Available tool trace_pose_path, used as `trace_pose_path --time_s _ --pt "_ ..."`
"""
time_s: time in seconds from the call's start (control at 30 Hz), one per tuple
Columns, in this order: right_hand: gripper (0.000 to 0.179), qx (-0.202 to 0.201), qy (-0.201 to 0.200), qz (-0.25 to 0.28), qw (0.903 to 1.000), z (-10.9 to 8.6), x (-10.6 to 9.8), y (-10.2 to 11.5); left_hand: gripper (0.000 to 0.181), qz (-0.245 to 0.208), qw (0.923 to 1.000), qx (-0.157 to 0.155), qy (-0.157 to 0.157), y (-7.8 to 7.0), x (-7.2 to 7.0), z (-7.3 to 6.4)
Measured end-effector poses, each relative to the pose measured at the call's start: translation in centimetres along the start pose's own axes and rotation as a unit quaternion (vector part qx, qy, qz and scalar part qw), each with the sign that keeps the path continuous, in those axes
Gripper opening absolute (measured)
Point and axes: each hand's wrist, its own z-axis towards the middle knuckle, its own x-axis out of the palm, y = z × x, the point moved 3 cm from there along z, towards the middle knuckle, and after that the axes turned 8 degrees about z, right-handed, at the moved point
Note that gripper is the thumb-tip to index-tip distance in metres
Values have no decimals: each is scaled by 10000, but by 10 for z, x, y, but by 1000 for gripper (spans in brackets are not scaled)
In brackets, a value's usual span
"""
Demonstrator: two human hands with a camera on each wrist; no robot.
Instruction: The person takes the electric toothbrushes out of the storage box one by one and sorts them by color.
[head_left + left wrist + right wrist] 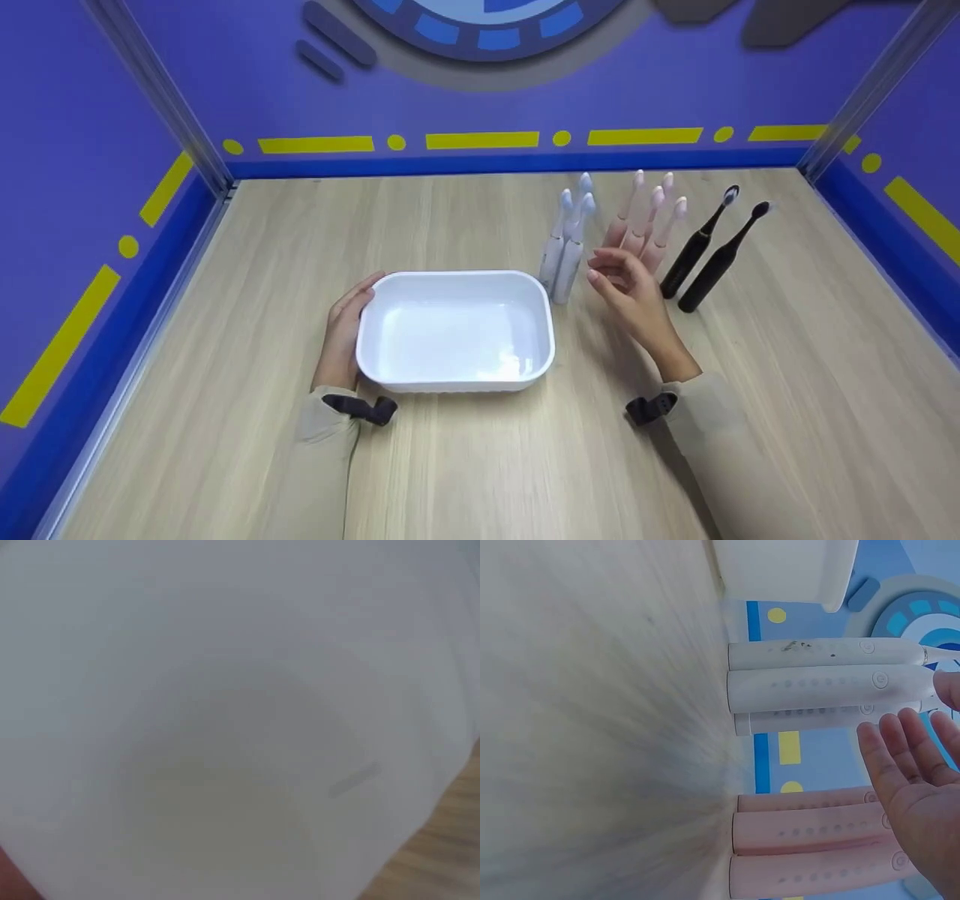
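Against the left side of a white rectangular basin (455,385) rests my left hand (343,330), its fingers along the outside of the far left corner. The basin's pale wall (240,720) fills most of the left wrist view. My right hand (636,300) is raised with loosely bent fingers and nothing between them. It is beside three upright white electric toothbrushes (570,262) and in front of several pink ones (652,253). In the right wrist view its fingertips overlap the lowest white toothbrush handle (802,721), with the pink handles (810,832) below.
Two black electric toothbrushes (712,271) stand to the right of the pink ones. A light wood table (480,465) carries everything, with blue panels (495,105) behind it and at both sides.
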Motion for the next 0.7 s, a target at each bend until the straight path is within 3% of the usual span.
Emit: trace_pose_path --time_s 0.3,0.47,0.7 --pt "38 -52 89 -206 9997 -4 -2 2 39 -84 9999 93 -87 -2 1 1" --pt "39 -97 208 -451 9987 -5 -3 3 40 -388 9992 97 -81 -4 1 2" --pt "38 -193 381 -757 9962 -6 -5 2 45 -971 9939 513 144 -13 -7 3"
